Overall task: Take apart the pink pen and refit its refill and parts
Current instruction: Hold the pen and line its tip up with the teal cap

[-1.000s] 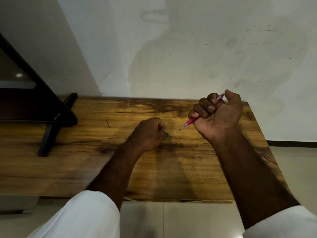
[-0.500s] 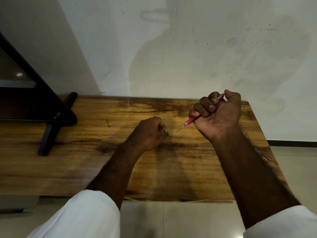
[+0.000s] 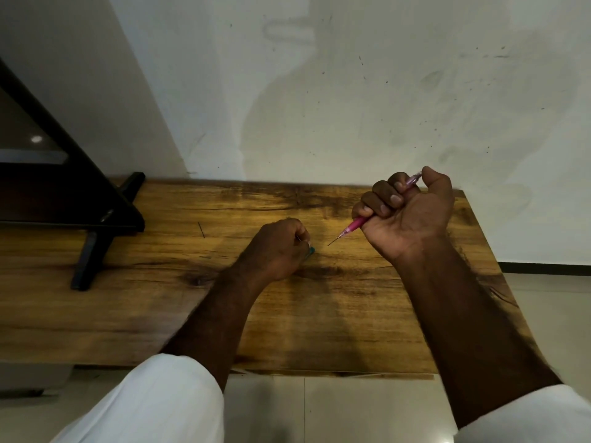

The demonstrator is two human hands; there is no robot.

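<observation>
White sleeves [image 3: 153,401] are cut off below. Left of the pink pen [image 3: 353,226], the left hand [image 3: 278,247] rests on the surface [image 3: 160,298], its grip curled round a mostly hidden teal piece [image 3: 311,250]. Farther, the right hand [image 3: 409,215] fists the pen, barrel largely covered.

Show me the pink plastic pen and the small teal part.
Pink plastic pen [image 3: 355,224]: head view, its pink front section.
Small teal part [image 3: 311,250]: head view, its exposed end.

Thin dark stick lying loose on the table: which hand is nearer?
Left. The left hand sits to the right of the stick; the right hand, gripping the pink pen, is farther right.
</observation>
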